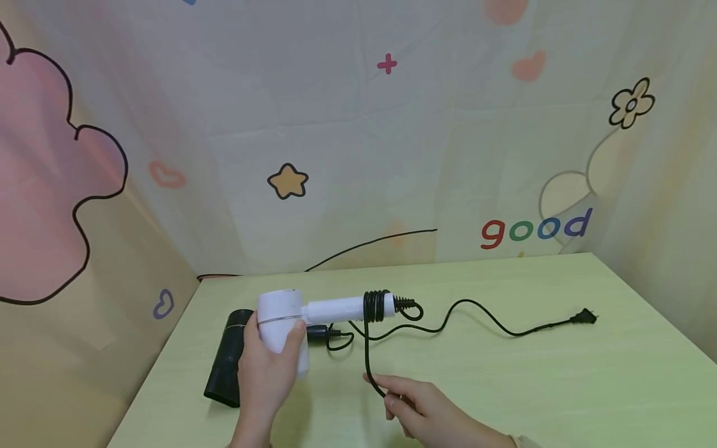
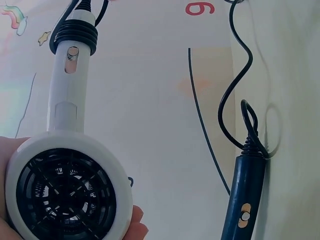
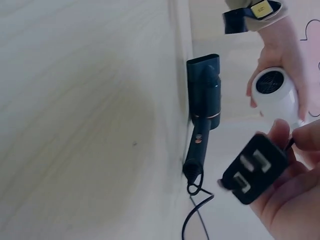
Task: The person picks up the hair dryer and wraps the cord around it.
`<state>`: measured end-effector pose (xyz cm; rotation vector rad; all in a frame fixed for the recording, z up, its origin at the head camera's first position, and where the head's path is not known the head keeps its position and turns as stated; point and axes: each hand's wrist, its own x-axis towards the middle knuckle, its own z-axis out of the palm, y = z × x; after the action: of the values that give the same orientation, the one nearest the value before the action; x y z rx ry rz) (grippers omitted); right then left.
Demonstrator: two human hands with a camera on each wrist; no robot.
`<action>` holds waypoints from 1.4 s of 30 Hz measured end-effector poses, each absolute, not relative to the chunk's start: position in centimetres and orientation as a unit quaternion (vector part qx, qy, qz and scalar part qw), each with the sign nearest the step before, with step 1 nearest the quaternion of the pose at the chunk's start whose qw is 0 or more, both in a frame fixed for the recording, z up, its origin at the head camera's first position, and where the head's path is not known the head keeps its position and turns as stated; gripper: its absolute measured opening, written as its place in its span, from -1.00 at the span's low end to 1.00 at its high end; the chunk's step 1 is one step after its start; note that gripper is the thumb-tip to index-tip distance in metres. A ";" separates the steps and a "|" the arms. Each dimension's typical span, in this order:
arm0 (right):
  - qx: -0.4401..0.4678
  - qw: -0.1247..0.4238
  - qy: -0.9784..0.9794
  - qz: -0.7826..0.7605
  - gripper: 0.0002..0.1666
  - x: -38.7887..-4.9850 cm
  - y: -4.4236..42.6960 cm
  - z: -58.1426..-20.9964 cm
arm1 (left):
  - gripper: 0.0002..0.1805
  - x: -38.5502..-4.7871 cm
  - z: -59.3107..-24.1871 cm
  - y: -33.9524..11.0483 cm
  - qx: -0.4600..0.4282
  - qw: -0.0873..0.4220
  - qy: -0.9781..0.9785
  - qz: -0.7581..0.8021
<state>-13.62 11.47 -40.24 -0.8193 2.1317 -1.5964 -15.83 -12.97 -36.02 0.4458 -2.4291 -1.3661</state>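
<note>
A white hair dryer (image 1: 336, 309) is held above the table by my left hand (image 1: 267, 373), fingers and thumb around its body. Black cord (image 1: 374, 306) is wound in several turns around the handle, seen also at the top of the left wrist view as a coil (image 2: 75, 37). From the coil the cord hangs down to my right hand (image 1: 428, 407), which pinches it near its end. The right wrist view shows a black plug (image 3: 255, 168) at the fingers of that hand. Beyond it, the dryer's round vent (image 3: 270, 82) faces the camera.
A black hair dryer (image 1: 226, 361) lies on the pale green table (image 1: 504, 386) at the left, partly behind the white one. Its cord (image 1: 487, 311) runs right to a plug (image 1: 584, 316). A printed curtain (image 1: 358, 137) hangs behind the table.
</note>
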 end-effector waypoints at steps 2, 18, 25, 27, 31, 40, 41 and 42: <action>-0.285 0.189 0.752 -0.563 -0.48 -13.8 11.6 -40.5 | -0.02 -15.8 -35.9 -13.0 0.157 0.155 -0.847 -0.483; -0.206 0.206 0.758 -0.583 -0.61 -16.6 12.4 -42.1 | -0.08 -15.5 -35.5 -12.5 0.138 0.137 -0.834 -0.516; -0.161 0.199 0.766 -0.590 -0.57 -17.5 13.0 -42.2 | -0.10 -15.3 -35.5 -12.4 0.125 0.122 -0.826 -0.537; -0.154 0.192 0.768 -0.591 -0.54 -17.7 13.1 -42.2 | -0.12 -15.3 -35.5 -12.4 0.123 0.118 -0.823 -0.541; -0.146 0.180 0.775 -0.588 -0.51 -18.1 13.3 -42.3 | -0.15 -15.3 -35.6 -12.4 0.116 0.115 -0.820 -0.549; -0.122 0.115 0.808 -0.565 -0.54 -18.6 13.4 -41.5 | -0.13 -15.2 -35.8 -12.6 0.104 0.101 -0.818 -0.556; -0.123 0.108 0.809 -0.564 -0.54 -18.6 13.5 -41.4 | -0.13 -15.2 -35.8 -12.6 0.103 0.099 -0.818 -0.557; -0.124 0.103 0.811 -0.563 -0.55 -18.6 13.6 -41.2 | -0.13 -15.2 -35.7 -12.7 0.103 0.098 -0.818 -0.557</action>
<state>-18.62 13.60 -41.22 -0.3649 2.3920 -1.6609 -15.17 -12.66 -35.74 0.3053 -2.4224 -1.6474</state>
